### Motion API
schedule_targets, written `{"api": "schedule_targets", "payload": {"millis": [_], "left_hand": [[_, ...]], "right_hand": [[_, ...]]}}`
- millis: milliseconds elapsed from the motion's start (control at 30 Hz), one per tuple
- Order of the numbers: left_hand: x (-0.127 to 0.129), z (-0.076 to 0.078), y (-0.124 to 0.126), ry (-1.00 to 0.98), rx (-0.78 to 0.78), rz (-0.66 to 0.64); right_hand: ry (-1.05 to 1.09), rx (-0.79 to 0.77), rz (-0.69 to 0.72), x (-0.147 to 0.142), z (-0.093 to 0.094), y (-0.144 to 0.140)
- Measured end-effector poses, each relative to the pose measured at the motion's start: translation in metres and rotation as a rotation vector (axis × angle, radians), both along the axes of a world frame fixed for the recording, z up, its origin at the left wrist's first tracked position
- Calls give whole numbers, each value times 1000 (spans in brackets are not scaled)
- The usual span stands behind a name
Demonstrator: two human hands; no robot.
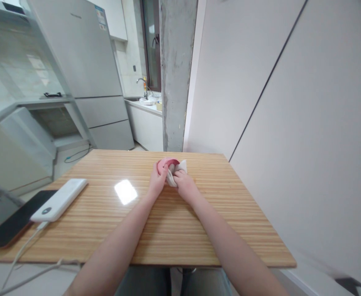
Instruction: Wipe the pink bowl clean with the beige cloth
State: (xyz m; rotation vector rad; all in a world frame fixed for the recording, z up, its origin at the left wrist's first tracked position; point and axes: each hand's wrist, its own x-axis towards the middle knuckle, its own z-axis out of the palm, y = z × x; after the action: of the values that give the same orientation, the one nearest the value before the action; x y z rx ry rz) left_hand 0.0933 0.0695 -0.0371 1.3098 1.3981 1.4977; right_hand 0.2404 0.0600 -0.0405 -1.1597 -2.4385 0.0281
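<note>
Both my hands meet near the far middle of the wooden table [199, 230]. My left hand [156, 181] grips a small pink rounded object [165, 163] by its left side. My right hand [182, 183] presses a crumpled white cloth [179, 167] against that pink object. The cloth bunches between the two hands and hides most of the pink object. What the pink object is cannot be made out.
A white power bank [60, 199] lies at the table's left, its cable [23, 246] trailing off the near edge. A dark phone [12, 224] lies beside it. A fridge [88, 70], a concrete pillar [176, 74] and a sink counter [145, 105] stand beyond the table. A white wall [291, 102] runs along the right.
</note>
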Motion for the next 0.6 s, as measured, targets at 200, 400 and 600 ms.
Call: {"api": "schedule_targets", "payload": {"millis": [200,400,600], "left_hand": [[1,5,-5,32,81,-15],[16,-5,-5,-112,45,1],[-3,3,3,-84,26,-67]], "right_hand": [[13,47,-9,6,-2,4],[117,58,6,1,-10,6],[80,54,2,8,0,5]]}}
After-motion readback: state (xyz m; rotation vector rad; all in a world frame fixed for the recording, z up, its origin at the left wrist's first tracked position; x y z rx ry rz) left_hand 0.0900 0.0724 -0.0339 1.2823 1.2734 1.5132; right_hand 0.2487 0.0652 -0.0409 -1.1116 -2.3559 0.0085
